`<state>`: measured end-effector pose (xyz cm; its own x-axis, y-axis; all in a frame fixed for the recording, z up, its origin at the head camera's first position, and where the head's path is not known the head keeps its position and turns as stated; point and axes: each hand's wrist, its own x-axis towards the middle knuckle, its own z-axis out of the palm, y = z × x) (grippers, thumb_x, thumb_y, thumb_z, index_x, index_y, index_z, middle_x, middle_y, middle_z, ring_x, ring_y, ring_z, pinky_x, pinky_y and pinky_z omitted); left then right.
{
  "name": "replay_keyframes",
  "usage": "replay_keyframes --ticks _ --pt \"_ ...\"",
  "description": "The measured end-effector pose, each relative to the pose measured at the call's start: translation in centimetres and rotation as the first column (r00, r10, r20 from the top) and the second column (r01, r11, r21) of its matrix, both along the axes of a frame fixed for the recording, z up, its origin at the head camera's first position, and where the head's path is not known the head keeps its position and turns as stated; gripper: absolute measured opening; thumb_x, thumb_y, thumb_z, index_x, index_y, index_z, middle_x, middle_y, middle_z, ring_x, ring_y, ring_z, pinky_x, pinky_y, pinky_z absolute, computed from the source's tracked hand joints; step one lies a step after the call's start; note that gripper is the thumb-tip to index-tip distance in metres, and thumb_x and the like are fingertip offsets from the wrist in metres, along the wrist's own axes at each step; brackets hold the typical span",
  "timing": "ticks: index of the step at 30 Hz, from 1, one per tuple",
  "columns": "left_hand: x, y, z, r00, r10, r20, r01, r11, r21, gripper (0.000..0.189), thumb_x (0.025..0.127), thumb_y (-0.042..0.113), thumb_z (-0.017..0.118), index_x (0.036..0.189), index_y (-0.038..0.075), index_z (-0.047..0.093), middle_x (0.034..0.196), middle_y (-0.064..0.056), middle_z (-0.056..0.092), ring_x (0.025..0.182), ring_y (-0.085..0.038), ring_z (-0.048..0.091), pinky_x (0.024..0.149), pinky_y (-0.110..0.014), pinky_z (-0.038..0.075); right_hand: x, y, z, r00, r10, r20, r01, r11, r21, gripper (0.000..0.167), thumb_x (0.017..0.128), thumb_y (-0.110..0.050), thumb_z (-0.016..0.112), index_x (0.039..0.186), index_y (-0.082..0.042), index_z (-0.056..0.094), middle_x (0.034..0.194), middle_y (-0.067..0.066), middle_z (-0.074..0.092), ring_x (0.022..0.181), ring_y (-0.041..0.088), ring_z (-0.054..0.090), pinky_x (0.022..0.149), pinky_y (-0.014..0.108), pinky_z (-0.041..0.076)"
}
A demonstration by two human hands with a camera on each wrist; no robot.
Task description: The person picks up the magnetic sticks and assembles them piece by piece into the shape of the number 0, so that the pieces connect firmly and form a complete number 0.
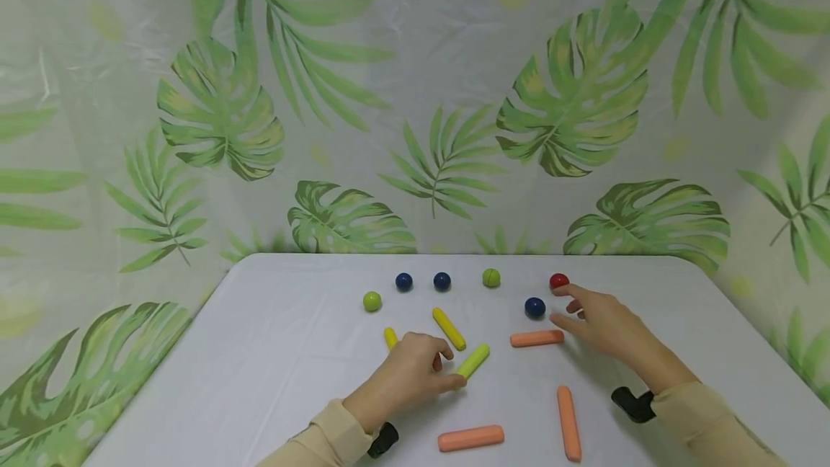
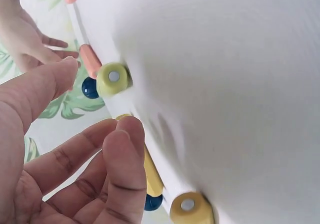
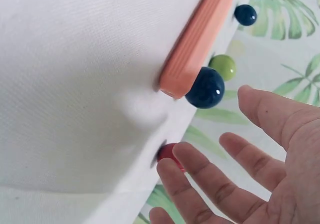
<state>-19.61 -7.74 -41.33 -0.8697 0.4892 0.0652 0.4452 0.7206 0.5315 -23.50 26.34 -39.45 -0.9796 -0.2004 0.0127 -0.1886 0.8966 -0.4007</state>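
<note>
A big cloth (image 1: 447, 143) with green leaves hangs at the back. In front of it is a white table (image 1: 279, 337). Tan sleeves (image 1: 337, 427) cover a person's arms. The left hand (image 1: 415, 370) has its fingers softly bent, with a gap between thumb and fingertips. The right hand (image 1: 603, 323) has its fingers spread and loose.

Six sticks lie on the table. The green stick (image 1: 475, 359) is by the left thumb, which hides one end in the head view. Two yellow sticks (image 1: 449, 328) are just past that hand, one partly behind it. Three orange sticks (image 1: 470, 438) lie nearer the right side and the front.

The balls are smallest. The red ball (image 1: 558, 280) is at the right fingertips; I can't tell if they touch it. A blue ball (image 1: 534, 308) sits near the right thumb. Two more blue balls (image 1: 442, 281) and two green balls (image 1: 491, 277) sit farther left.
</note>
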Motion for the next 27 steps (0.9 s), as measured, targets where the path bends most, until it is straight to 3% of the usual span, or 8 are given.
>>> replay_keyframes --ticks 8,15,27 --pt "0.0 0.6 -0.5 0.999 0.0 0.043 0.0 1.0 -0.005 0.035 0.087 0.035 0.092 0.105 0.007 0.081 0.066 0.01 0.056 0.063 -0.001 0.047 0.057 -0.018 0.042 -1.3 -0.6 -0.3 0.999 0.031 0.021 -0.03 0.999 -0.035 0.057 0.101 -0.035 0.074 0.147 -0.003 0.059 0.117 0.023 0.074 0.107 0.039 0.073 0.076 0.049 0.061" --pt "-0.2 0.6 -1.0 0.999 -0.036 -0.002 0.036 0.999 -0.014 0.031 0.087 0.034 0.091 0.097 0.007 0.081 0.066 0.011 0.056 0.064 -0.001 0.048 0.059 -0.02 0.043 -2.3 -1.1 -0.8 0.997 0.053 0.049 -0.051 0.998 -0.042 0.055 0.1 -0.032 0.076 0.144 -0.002 0.061 0.112 0.019 0.075 0.103 0.034 0.072 0.077 0.047 0.06" --pt "0.0 0.9 -0.5 1.0 0.003 0.015 -0.003 1.0 -0.021 0.029 0.084 0.032 0.094 0.093 0.008 0.081 0.067 0.011 0.057 0.064 0.0 0.049 0.062 -0.018 0.045 -3.1 -2.0 -0.8 0.996 0.054 0.076 -0.051 0.998 -0.042 0.052 0.097 -0.027 0.079 0.139 0.0 0.063 0.1 0.013 0.076 0.084 0.022 0.067 0.068 0.037 0.055"
